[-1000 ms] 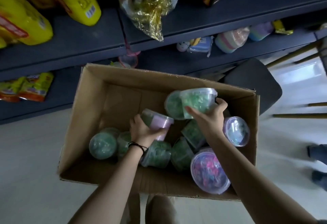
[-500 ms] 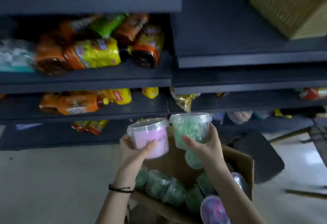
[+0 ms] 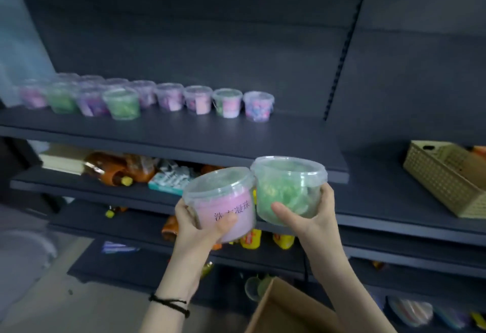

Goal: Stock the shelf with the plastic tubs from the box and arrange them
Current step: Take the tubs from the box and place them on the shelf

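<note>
While the left hand (image 3: 200,224) grips a pink tub (image 3: 223,206), the right hand (image 3: 310,217) grips a green tub (image 3: 286,190).

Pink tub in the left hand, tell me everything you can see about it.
The pink tub is a round, translucent plastic pot with its clear lid on. It is pale pink below, with dark printed characters, and greenish under the lid. It is tilted slightly, held in the air before the shelves by the left hand, thumb over the print. Its rim appears to touch the green tub in the right hand.
</note>
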The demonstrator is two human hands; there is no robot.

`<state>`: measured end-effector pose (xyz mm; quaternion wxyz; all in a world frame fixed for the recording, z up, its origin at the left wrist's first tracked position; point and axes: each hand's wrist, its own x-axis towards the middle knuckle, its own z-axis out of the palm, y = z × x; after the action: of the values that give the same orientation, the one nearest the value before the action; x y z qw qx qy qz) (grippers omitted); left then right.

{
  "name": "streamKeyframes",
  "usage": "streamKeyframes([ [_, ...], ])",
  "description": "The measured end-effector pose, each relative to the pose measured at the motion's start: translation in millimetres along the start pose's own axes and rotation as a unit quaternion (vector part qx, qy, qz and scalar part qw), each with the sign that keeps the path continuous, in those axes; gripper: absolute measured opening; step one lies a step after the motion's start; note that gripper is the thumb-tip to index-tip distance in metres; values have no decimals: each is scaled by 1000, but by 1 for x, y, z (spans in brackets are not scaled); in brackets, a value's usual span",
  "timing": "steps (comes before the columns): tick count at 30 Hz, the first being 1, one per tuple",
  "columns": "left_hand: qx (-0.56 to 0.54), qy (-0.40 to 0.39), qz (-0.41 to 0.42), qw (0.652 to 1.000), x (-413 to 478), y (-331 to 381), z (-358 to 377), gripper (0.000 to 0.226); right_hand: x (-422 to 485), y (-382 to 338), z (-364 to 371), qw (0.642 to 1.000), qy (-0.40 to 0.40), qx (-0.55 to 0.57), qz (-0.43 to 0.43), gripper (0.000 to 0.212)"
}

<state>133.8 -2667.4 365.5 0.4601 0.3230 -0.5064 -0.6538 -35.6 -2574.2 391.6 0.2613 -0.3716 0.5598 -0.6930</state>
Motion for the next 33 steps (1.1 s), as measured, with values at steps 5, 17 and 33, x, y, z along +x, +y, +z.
streamKeyframes([
  [5,15,26,27,999,9,54,-64,116,-2,-22,93,999,-2,16,-41,122],
  [17,76,10,82,994,92,112,-184,112,30,-1,227,998,31,-47,-3,96],
  [33,163,50,71,983,332,56,-188,97,253,103,262,984,75,-151,62,111],
])
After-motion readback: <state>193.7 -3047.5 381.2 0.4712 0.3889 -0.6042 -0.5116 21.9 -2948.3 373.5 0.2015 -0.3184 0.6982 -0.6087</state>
